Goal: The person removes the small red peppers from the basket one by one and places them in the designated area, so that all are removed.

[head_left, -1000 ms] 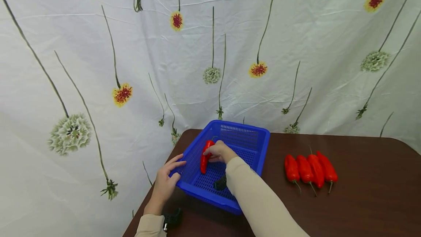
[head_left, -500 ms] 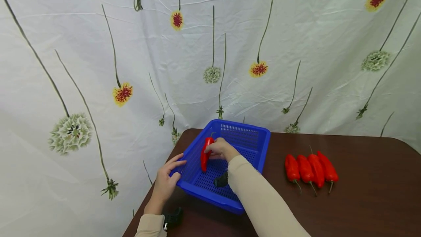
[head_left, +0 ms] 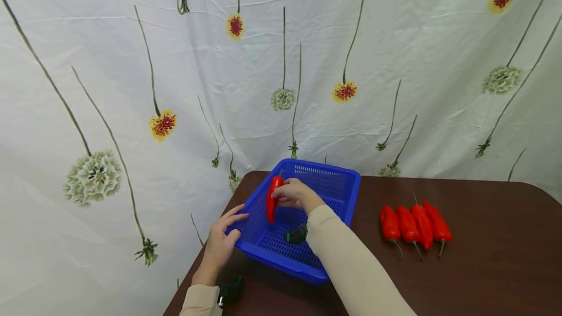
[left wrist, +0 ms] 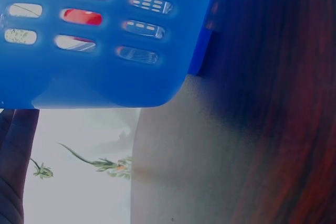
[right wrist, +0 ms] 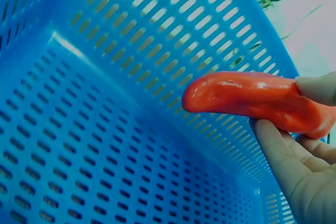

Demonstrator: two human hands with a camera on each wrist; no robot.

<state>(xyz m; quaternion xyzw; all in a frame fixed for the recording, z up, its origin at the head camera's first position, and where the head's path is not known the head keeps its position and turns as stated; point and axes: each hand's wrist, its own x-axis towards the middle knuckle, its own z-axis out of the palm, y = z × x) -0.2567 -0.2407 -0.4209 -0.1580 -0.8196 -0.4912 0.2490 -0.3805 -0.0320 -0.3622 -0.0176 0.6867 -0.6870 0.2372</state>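
Note:
My right hand (head_left: 296,192) pinches a long red chili pepper (head_left: 273,200) above the floor of a blue perforated plastic basket (head_left: 274,260). In the right wrist view the thumb lies on one side of the pepper (right wrist: 239,95) and the fingers on the other, its rounded tip free. At the basket's left corner my left hand (head_left: 221,238) holds the rim, fingers over the edge and thumb near the front side. The left wrist view shows the basket's outer wall (left wrist: 105,85) close up, with part of the hand at its lower left.
Several red chili peppers (head_left: 414,228) lie side by side on the dark brown table (head_left: 496,252), right of the basket. A white flower-printed cloth (head_left: 246,87) hangs behind and left of the table. Dark devices are strapped at both wrists.
The right hand has lifted the chili pepper slightly, up from near the basket's floor and toward the far side. My left hand stays at the rim, and the basket keeps its place.

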